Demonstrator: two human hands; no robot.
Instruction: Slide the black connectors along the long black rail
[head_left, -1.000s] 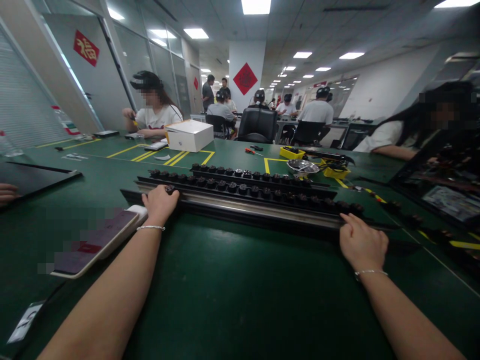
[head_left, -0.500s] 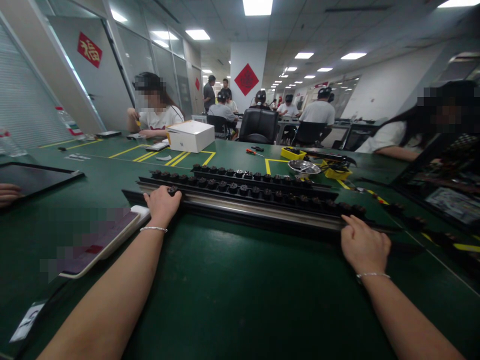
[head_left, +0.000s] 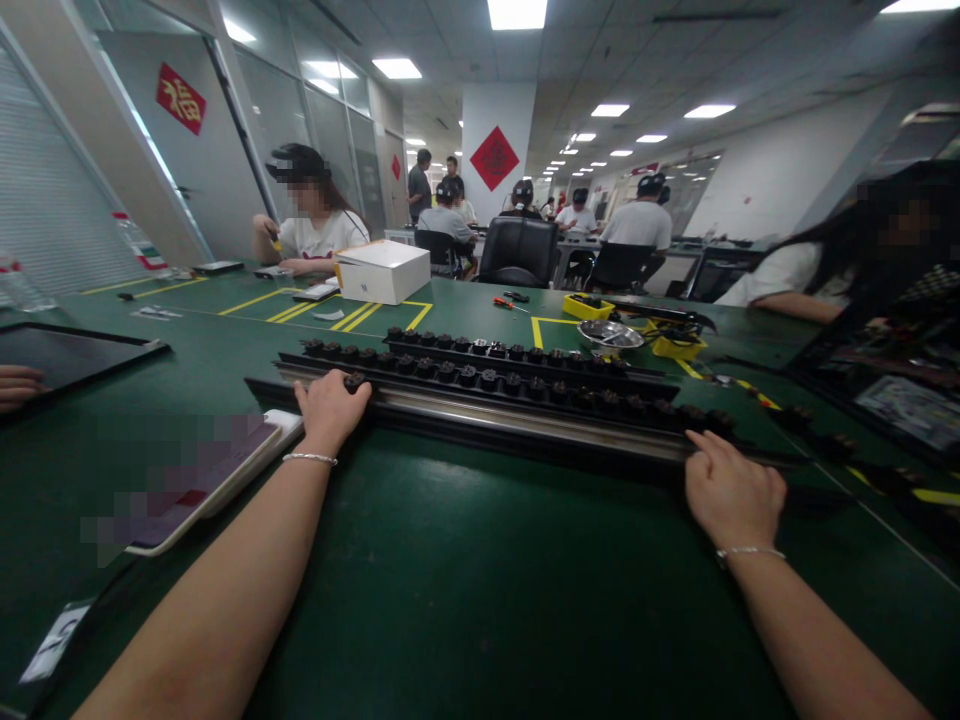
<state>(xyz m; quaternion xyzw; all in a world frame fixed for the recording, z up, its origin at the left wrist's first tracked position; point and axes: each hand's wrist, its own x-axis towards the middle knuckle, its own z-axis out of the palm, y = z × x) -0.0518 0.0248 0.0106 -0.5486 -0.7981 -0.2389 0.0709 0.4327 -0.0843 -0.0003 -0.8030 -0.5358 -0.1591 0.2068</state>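
Note:
A long black and silver rail [head_left: 517,420] lies across the green table [head_left: 465,590] in front of me. Rows of small black knobs [head_left: 480,377] stand on the black strips behind it. My left hand [head_left: 328,408] rests on the rail's left part, fingers curled around one black knob [head_left: 352,381]. My right hand [head_left: 731,492] grips the rail's right end, fingers bent over its edge. Both wrists wear thin bracelets.
A phone [head_left: 202,478] lies left of my left arm, a dark tray [head_left: 67,352] further left with another person's hand [head_left: 16,386] beside it. A white box [head_left: 382,270], yellow bins [head_left: 585,305], a metal dish [head_left: 613,334] and seated co-workers are beyond.
My left hand has slid slightly right along the rail with the knob. My right hand has hardly moved.

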